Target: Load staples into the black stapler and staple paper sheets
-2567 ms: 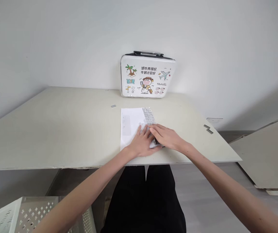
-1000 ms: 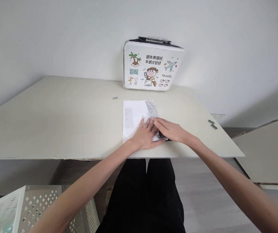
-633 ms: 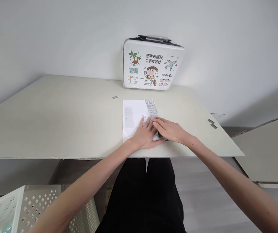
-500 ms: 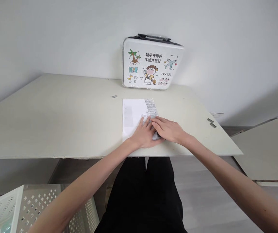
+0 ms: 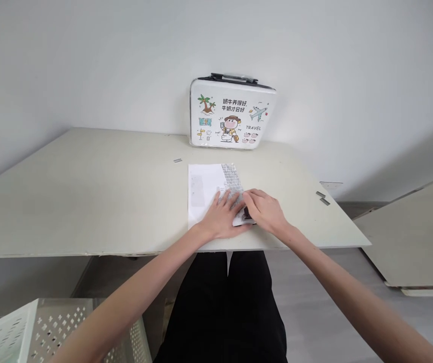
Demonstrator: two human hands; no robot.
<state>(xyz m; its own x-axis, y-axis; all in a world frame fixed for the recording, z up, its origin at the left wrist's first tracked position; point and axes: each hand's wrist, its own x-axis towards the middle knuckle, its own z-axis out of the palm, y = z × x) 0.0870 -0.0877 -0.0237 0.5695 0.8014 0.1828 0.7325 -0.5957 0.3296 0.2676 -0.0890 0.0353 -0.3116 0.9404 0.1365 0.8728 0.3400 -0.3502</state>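
A sheet of paper lies on the table, white on its left side, with a grey brick-like printed pattern on its right. My left hand is pressed flat on it, fingers spread. Close beside it, my right hand is closed around what looks like a small black stapler at the paper's right side. Most of that stapler is hidden under the right hand. My left thumb reaches along its near side.
A white case with cartoon prints stands against the wall. Grey staple-like strips lie on the table: one strip behind the paper and two strips by the right edge. A white perforated basket is below left.
My right hand has drawn slightly off my left hand and curled in, exposing more of the black stapler. My left hand stays on the paper. The whole view has tilted slightly upward.
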